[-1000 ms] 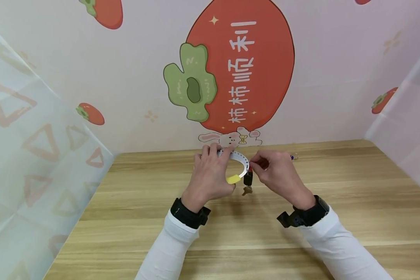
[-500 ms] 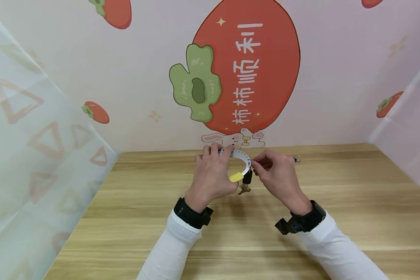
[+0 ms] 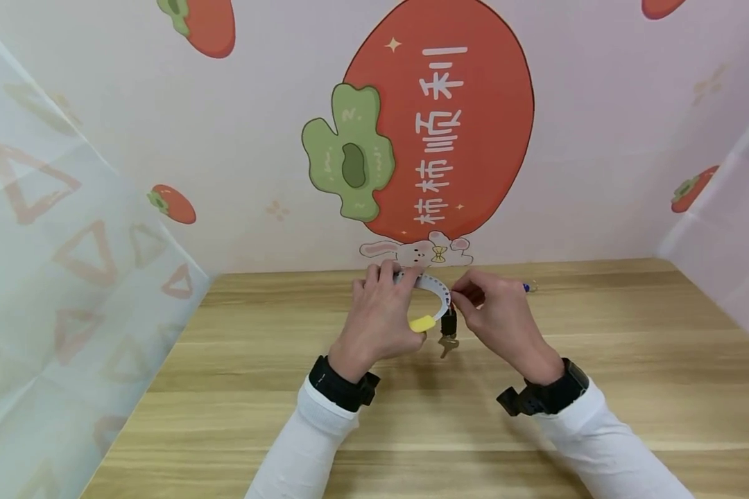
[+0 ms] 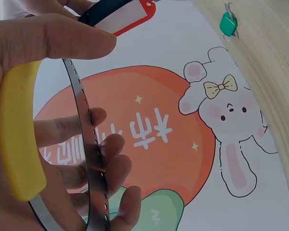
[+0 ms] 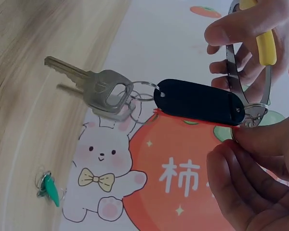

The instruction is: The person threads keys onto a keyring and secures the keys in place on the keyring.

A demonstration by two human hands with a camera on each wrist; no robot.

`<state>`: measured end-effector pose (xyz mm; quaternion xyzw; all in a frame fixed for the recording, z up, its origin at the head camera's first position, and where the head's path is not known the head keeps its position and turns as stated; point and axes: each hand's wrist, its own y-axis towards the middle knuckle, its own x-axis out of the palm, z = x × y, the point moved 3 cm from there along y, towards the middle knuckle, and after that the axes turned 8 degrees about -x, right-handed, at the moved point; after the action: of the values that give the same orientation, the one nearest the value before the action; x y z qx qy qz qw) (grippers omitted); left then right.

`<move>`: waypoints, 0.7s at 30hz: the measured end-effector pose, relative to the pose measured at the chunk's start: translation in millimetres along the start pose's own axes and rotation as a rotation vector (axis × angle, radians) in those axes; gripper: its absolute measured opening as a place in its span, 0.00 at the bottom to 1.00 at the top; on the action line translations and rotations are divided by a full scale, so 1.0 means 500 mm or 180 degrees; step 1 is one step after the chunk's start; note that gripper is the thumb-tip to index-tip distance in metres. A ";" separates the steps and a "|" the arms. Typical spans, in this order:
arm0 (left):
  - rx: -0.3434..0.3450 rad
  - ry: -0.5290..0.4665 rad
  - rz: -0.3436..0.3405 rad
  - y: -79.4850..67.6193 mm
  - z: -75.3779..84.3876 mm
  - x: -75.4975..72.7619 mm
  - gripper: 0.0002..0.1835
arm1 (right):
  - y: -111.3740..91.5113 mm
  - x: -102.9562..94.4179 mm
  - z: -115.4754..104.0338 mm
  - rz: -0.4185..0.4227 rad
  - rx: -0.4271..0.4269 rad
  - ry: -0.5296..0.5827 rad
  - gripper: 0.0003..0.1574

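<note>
My left hand (image 3: 377,319) holds a large flat metal key ring with holes along its band (image 4: 89,144) and a yellow grip (image 4: 20,134). The thumb reaches across near the yellow grip, and the other fingers curl behind the band. At the ring's right side, my right hand (image 3: 502,319) pinches the small split rings (image 5: 255,113) of the key tags. A black key tag (image 5: 197,102) hangs there with a red key tag (image 4: 137,19) behind it. Brass-coloured keys (image 5: 103,91) dangle from their other ends. My fingertips partly hide where the split rings meet the large ring.
A small green tag with a metal ring (image 5: 50,189) lies on the wooden table (image 3: 256,388) near the back. A blue item with a ring (image 3: 527,287) shows behind my right hand. The printed backdrop (image 3: 256,138) rises directly behind the table.
The key tags and keys swung left half a second ago and now hang slightly farther right and lower. Both hands keep nearly the same place and hold.
</note>
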<state>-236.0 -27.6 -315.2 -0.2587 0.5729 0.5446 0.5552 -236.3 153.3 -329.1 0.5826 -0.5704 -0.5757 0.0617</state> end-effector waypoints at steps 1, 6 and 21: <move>-0.0012 -0.0010 -0.0002 0.000 -0.001 0.000 0.47 | 0.000 0.000 0.000 0.0001 0.0015 0.0012 0.09; -0.0054 0.0017 -0.0022 0.001 -0.005 0.001 0.48 | -0.001 0.005 0.001 -0.0020 0.0054 0.0066 0.08; -0.0171 0.0090 -0.0087 0.005 -0.017 -0.004 0.45 | 0.001 0.000 0.019 -0.0331 0.0255 0.0169 0.07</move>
<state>-240.8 -35.5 -314.3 -0.2891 0.5622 0.5485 0.5473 -243.6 158.6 -332.1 0.6285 -0.5601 -0.5392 0.0235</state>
